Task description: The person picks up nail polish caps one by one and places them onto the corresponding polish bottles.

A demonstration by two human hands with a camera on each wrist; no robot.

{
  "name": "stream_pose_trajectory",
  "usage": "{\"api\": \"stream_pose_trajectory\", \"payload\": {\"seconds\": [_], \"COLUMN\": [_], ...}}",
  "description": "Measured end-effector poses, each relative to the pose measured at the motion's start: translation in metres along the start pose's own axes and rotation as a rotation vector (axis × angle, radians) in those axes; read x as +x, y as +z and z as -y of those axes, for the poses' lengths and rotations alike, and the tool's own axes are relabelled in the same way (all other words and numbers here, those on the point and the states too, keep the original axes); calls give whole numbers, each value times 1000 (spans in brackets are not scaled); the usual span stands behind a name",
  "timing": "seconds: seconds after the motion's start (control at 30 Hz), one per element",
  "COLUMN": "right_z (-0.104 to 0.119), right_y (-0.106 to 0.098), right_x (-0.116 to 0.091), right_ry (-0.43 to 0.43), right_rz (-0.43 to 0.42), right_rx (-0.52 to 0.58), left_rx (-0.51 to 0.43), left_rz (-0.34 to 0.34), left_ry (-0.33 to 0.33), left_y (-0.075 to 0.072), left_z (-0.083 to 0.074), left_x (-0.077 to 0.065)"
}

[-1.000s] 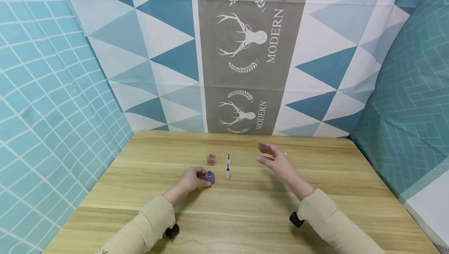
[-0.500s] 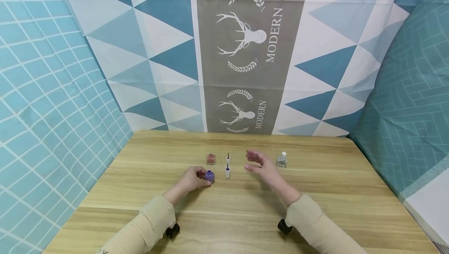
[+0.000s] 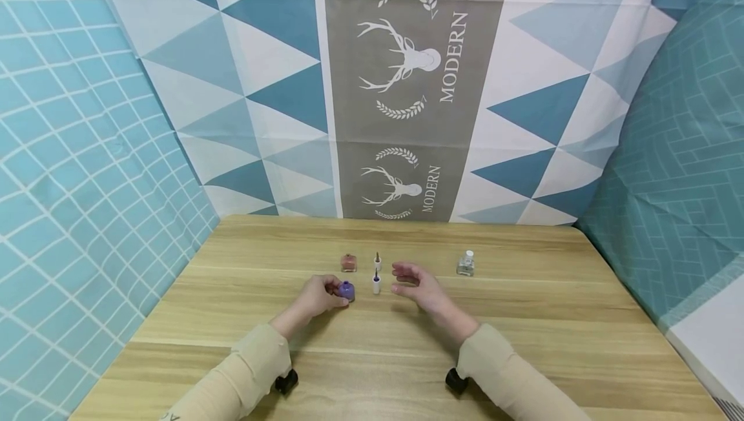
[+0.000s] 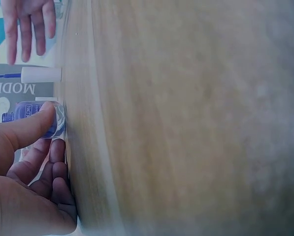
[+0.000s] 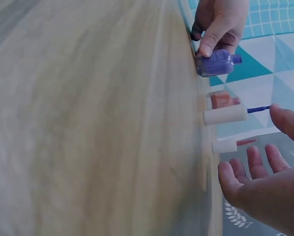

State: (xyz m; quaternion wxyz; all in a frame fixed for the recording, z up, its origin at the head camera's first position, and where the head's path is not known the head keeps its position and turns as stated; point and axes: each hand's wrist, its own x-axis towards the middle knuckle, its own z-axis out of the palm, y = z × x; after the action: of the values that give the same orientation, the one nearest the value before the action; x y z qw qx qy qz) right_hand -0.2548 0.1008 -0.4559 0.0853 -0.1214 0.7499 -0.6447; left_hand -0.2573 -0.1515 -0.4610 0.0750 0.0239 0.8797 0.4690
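My left hand (image 3: 316,296) pinches an uncapped bottle of purple nail polish (image 3: 347,291), which stands upright on the table; the left wrist view shows the thumb across its label. To its right, a white cap with a purple brush (image 3: 376,285) stands brush end up. Just behind is another white cap with a reddish-brown brush (image 3: 378,265), also upright. My right hand (image 3: 423,289) hovers close to the right of these caps, holding nothing, fingers apart and loosely bent. In the right wrist view its thumb (image 5: 287,120) overlaps the purple brush's tip.
An uncapped bottle of reddish-brown nail polish (image 3: 349,263) stands behind the purple one. Farther right is a clear bottle with a white cap (image 3: 465,263). The wooden table (image 3: 372,369) meets a patterned cloth backdrop (image 3: 401,117) at its far edge.
My right hand has moved left and a little nearer to me, toward the two caps, uncovering the clear bottle. The left hand and the purple bottle have stayed put.
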Motion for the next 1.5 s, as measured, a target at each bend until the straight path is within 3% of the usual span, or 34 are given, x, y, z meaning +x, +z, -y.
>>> {"api": "stream_pose_trajectory", "payload": {"seconds": [0.23,0.63,0.97,1.5], "right_z": [-8,-8,-9,-7], "right_y": [6,16,21,25], "right_x": [6,17,27,33], "right_ry": [51,66,52,78], "right_rz": [35,91,52,42], "right_rx": [11,-50,-193,-250], "left_rx": [-5,0,-6,4], "left_rz": [-4,-2,-1,-5], "left_ry": [-1,0,0,12], "left_y": [0,-2,1,1], "left_z": [0,0,-5,-3], "left_x": [1,0,0,1]}}
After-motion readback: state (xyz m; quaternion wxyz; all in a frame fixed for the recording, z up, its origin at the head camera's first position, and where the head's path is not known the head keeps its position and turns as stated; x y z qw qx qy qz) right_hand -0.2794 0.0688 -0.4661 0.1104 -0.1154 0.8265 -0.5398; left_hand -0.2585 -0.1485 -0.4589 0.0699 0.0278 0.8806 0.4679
